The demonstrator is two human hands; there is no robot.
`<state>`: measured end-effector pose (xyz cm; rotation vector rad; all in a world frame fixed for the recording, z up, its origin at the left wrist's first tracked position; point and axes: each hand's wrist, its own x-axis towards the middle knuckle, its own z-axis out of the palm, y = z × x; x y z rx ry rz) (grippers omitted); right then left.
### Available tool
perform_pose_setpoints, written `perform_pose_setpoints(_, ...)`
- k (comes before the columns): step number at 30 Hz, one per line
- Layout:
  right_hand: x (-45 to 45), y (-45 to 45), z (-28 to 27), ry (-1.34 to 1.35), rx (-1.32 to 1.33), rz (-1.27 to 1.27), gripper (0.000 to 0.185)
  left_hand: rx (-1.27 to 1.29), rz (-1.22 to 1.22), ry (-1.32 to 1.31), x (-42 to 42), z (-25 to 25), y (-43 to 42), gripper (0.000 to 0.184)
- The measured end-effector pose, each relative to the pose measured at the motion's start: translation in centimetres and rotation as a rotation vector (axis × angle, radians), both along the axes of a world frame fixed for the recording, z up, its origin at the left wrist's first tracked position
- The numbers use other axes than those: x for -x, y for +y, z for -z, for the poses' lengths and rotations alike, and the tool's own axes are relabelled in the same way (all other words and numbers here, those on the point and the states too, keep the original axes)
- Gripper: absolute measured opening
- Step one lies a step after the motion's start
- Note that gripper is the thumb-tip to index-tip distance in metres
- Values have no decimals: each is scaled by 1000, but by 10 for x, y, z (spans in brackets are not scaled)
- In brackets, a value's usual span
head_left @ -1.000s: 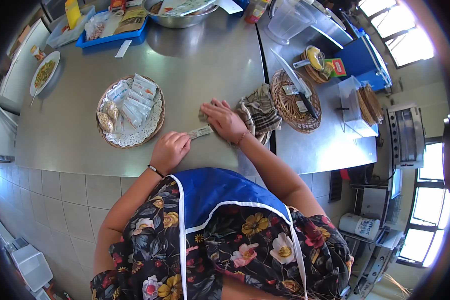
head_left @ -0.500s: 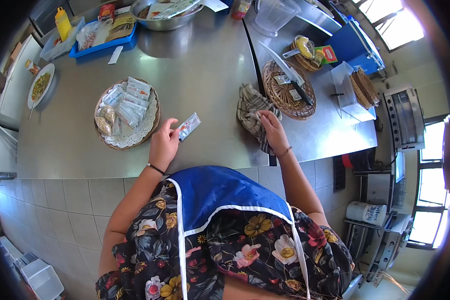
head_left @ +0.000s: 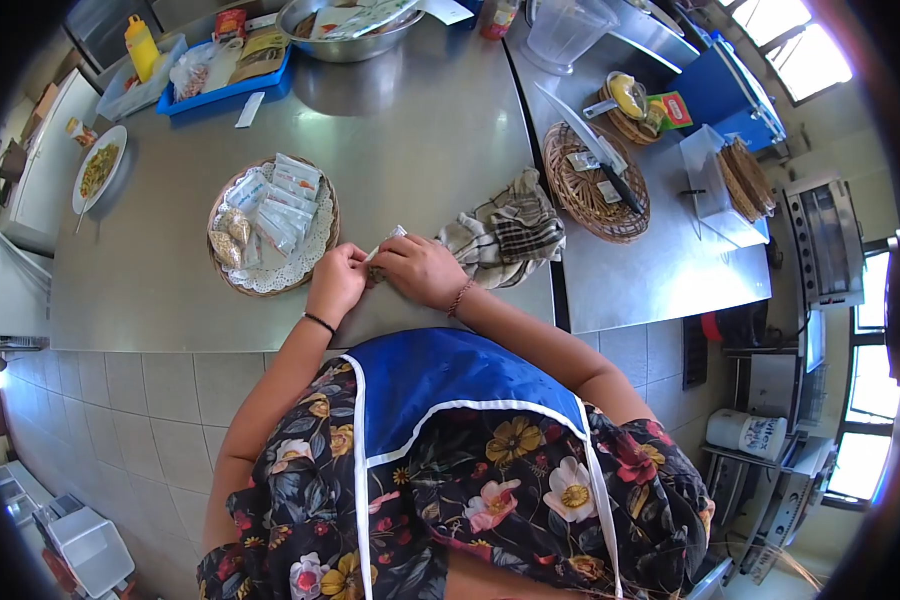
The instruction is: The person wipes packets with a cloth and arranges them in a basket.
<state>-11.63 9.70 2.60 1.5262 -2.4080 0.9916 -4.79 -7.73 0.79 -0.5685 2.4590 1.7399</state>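
Note:
My left hand [head_left: 338, 281] and my right hand [head_left: 427, 273] meet over the steel table. Between their fingertips is a small white sachet [head_left: 398, 232], mostly covered, with one end poking out above the right fingers. Both hands are closed in a pinch on it. To the left of my left hand sits a round wicker basket [head_left: 217, 271] lined with a white doily [head_left: 315, 243]. It holds several similar sachets [head_left: 286, 215] and small bags of brown grains [head_left: 232, 228]. A crumpled checked cloth [head_left: 515, 238] lies just beyond my right wrist.
A wicker tray [head_left: 568, 196] on the right carries a large knife [head_left: 610, 172]. Behind stand a metal bowl [head_left: 355, 48], a blue tray [head_left: 225, 92] and a clear jug [head_left: 562, 40]. An oval plate of food [head_left: 118, 142] is at far left.
My right hand has let go of the cloth and moved left to the sachet. My left hand has closed on the sachet, which is turned and mostly hidden. The cloth lies more spread out.

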Motion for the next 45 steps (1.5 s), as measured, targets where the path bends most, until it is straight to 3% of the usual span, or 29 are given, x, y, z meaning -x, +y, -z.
perform_pose_setpoints(5, 24, 8, 13, -43, -20, 303, 10, -18, -9, 15, -1, 0, 1, 11)
perform_pose_setpoints(8, 28, 8, -4, -122, 21, 346, 10, -43, 3, 29, -1, 1, 1, 12)
perform_pose_setpoints(9, 22, 2, -5, -117, 97, 236, 9, -14, 7, 44, -1, 1, 1, 12)
perform_pose_setpoints(12, 4, -14, 4, 91, -108, 72, 7, 29, 11, 51, -3, 2, 1, 12)
perform_pose_setpoints(17, 48, 4, 21, 51, -71, 271, 11, -72, -15, 55, -4, 11, -1, 12)
perform_pose_setpoints(18, 45, 7, -3, -12, -83, 339, 14, -54, -12, 62, -4, 12, -1, 12)
perform_pose_setpoints(20, 37, 4, -17, -23, -5, 298, 15, -9, -15, 75, -4, 10, 0, 12)
perform_pose_setpoints(23, 11, 1, -14, 72, -67, -54, 16, -30, -50, 96, -6, 6, 3, 10)
perform_pose_setpoints(25, 9, 8, 6, 123, -36, -57, 17, -106, -97, 139, -9, 8, 4, 8)
perform_pose_setpoints(30, 31, 37, -5, -176, 37, 304, 13, -243, -210, 284, -33, -11, -8, 6)
perform_pose_setpoints(33, 36, 36, -24, -425, 97, 378, 15, -185, -263, 422, -42, -20, -13, 8)
perform_pose_setpoints(35, 35, 26, -35, -515, 243, 406, 16, 68, -180, 521, -47, -26, -15, 9)
perform_pose_setpoints(37, 25, 13, -60, -392, 325, 261, 16, 328, -121, 642, -50, -34, -12, 9)
perform_pose_setpoints(38, 20, 7, -70, -331, 365, 188, 16, 342, -113, 661, -52, -39, -8, 10)
perform_pose_setpoints(39, 14, 4, -75, -413, 326, 67, 14, 356, -107, 682, -54, -46, -5, 10)
perform_pose_setpoints(42, 13, 8, -60, -231, -29, -222, 14, 391, -167, 774, -58, -52, -10, 10)
perform_pose_setpoints(43, 13, 12, -62, -306, -287, -181, 20, 401, -201, 806, -60, -51, -15, 10)
perform_pose_setpoints(45, 24, 18, -56, -188, -350, -228, 23, 256, -270, 809, -67, -48, -30, 11)
